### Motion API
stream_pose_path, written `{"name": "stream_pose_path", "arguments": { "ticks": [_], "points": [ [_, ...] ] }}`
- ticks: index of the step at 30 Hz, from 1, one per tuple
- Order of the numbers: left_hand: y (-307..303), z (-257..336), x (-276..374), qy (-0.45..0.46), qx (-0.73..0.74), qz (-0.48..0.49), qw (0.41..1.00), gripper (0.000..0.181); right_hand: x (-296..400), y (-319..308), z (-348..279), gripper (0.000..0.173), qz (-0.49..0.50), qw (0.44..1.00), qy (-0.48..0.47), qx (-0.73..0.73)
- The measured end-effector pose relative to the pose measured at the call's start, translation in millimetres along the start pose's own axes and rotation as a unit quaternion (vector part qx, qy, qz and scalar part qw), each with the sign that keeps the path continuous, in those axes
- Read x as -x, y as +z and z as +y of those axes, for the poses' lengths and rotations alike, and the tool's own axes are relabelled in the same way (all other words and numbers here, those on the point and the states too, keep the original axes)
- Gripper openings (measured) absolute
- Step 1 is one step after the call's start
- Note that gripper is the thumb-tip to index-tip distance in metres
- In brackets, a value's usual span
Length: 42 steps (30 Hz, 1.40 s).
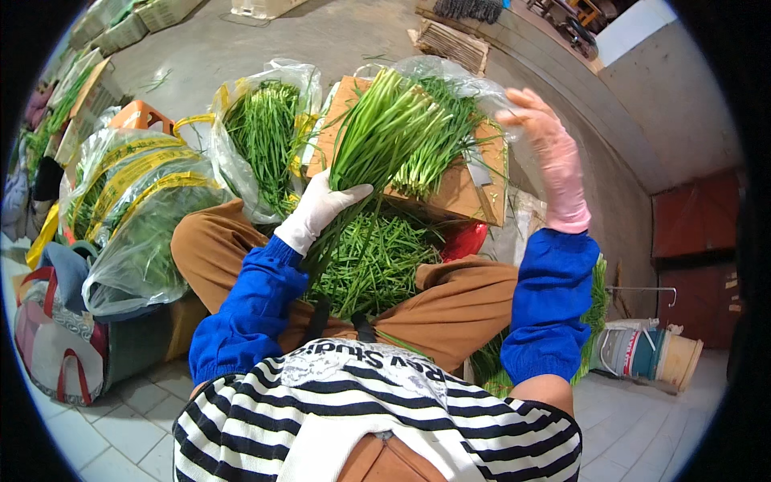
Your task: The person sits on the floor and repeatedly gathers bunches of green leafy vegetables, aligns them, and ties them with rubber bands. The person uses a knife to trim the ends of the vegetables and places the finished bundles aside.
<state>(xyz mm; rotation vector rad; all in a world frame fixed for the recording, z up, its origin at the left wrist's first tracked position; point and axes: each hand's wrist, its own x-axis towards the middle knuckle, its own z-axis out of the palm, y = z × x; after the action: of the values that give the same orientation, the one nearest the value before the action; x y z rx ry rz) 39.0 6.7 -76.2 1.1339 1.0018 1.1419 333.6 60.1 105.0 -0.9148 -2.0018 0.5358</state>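
My left hand (328, 208), in a white glove, grips a thick bunch of garlic chives (385, 129) near its leafy part, with the pale stem ends pointing up and away. My right hand (539, 123), in a pinkish translucent glove, is raised at the right, fingers spread, at the edge of a clear plastic bag (470, 81). Whether it touches the bag I cannot tell. More chives (430, 165) rest on a cardboard box (449, 208) beyond my knees. A heap of loose green leaves (370, 265) fills the space between my legs.
An open plastic bag of chives (265, 132) stands left of the box. Further left are a full clear bag with yellow bands (144, 205), an orange plastic crate (141, 114) and a patterned bag (54, 343). A red plastic bag (464, 241) lies by my right knee; buckets (644, 355) stand at the right.
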Motion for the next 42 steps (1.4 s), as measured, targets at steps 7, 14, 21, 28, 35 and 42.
{"name": "stream_pose_path", "arguments": {
  "ticks": [7, 14, 21, 28, 35, 42],
  "points": [
    [19.5, 5.4, -0.8, 0.010, -0.053, -0.019, 0.998, 0.047, -17.1, 63.7, -8.8, 0.036, 0.060, 0.939, -0.145, 0.305],
    [13.3, -1.6, 9.9, -0.006, -0.005, -0.023, 1.000, 0.051, -13.5, 65.3, 24.2, 0.029, -0.048, 0.972, -0.062, 0.222],
    [16.7, -6.3, 7.3, 0.063, -0.145, 0.066, 0.985, 0.045, -15.6, 39.1, 21.2, 0.017, 0.065, 0.971, 0.166, -0.157],
    [21.7, -6.9, 6.8, 0.081, -0.279, 0.080, 0.953, 0.046, -25.9, 70.1, 12.3, 0.020, -0.031, 0.917, -0.196, 0.346],
    [14.1, 1.9, 9.3, 0.093, -0.296, 0.074, 0.948, 0.043, -29.8, 54.8, 62.2, 0.014, -0.048, 0.873, -0.179, 0.451],
    [11.7, -17.3, 4.4, 0.091, -0.290, 0.106, 0.947, 0.041, -28.3, 35.7, 25.0, 0.024, -0.023, 0.993, 0.057, 0.099]
  ]
}}
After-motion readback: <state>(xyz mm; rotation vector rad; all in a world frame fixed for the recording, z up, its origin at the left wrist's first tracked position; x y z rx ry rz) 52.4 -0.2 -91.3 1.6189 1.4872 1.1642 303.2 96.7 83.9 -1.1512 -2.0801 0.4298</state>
